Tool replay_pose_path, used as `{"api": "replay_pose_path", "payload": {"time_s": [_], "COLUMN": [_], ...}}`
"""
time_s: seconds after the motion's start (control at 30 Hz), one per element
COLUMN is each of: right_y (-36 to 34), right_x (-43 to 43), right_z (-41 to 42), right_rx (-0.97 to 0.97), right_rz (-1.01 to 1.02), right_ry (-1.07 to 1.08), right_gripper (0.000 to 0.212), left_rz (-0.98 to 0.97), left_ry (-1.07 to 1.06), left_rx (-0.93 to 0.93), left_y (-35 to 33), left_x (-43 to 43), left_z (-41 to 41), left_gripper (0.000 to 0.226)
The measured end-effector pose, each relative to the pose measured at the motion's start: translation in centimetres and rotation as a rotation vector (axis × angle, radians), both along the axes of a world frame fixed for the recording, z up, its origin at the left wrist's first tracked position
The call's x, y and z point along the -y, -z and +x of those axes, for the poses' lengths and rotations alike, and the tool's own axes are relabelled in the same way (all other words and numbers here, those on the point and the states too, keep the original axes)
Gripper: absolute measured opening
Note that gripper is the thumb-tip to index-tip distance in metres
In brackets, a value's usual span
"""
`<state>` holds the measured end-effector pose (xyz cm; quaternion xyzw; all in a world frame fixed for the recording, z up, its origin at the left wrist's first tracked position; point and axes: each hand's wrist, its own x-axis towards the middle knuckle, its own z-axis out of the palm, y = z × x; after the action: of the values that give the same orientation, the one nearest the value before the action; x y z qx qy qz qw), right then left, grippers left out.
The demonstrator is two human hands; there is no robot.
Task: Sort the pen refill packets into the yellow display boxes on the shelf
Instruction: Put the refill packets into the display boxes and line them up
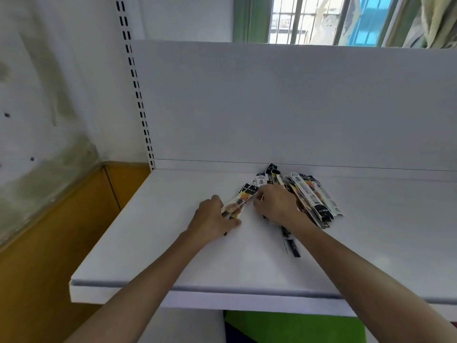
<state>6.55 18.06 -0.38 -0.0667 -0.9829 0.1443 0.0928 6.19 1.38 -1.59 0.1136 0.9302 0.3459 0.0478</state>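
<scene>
Both my arms reach over the white shelf (148, 243). My left hand (212, 219) lies palm down at about 10 o'clock from the frame centre, fingers closed around the near end of a small bundle of pen refill packets (241, 201); the bundle slants up toward 1 o'clock. My right hand (274, 203) sits just beside it at 12 o'clock, fingertips pinched on the bundle's far end. The two hands are close together, joined by the bundle.

Main pile of packets (311, 196) lies fanned on the shelf at 1 o'clock, touching my right hand and reaching nearly to the back panel (272, 107). One dark packet (291, 243) lies under my right wrist, at 3 o'clock.
</scene>
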Motion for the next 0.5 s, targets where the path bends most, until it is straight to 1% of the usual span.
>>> {"api": "replay_pose_path", "payload": {"time_s": [0.07,0.17,0.2,0.27,0.33,0.4,0.47,0.5], "right_y": [0.0,-0.1,-0.1,-0.1,-0.1,-0.3,-1.0,-1.3], "right_x": [0.9,1.6,1.7,1.8,2.2,2.9,3.6,4.0], "right_z": [0.3,0.6,0.7,0.9,1.0,1.0,1.1,1.3], "right_rx": [0.0,0.011,0.006,-0.04,-0.105,-0.159,-0.184,-0.185], "right_rz": [0.021,0.028,0.023,-0.035,-0.153,-0.323,-0.581,-0.714], "right_ry": [-0.015,-0.007,-0.002,-0.008,-0.028,-0.029,-0.028,-0.034], "right_gripper": [0.024,0.038,0.041,0.043,0.043,0.046,0.044,0.042], "left_rz": [-0.008,0.015,0.041,0.133,0.199,0.321,0.455,0.489], "left_ry": [0.013,0.008,0.006,-0.008,-0.03,-0.026,-0.004,0.006], "left_rx": [0.02,-0.052,-0.069,-0.048,-0.042,-0.039,-0.004,0.006], "left_y": [0.1,-0.1,-0.2,-0.4,-0.6,-0.8,-1.3,-1.5], "left_x": [-0.1,-0.2,-0.1,0.0,0.1,0.0,-0.3,-0.5], "left_z": [0.2,0.3,0.4,0.8,0.9,1.0,1.5,1.7], "left_gripper": [0.038,0.019,0.019,0.024,0.026,0.026,0.027,0.027]}}
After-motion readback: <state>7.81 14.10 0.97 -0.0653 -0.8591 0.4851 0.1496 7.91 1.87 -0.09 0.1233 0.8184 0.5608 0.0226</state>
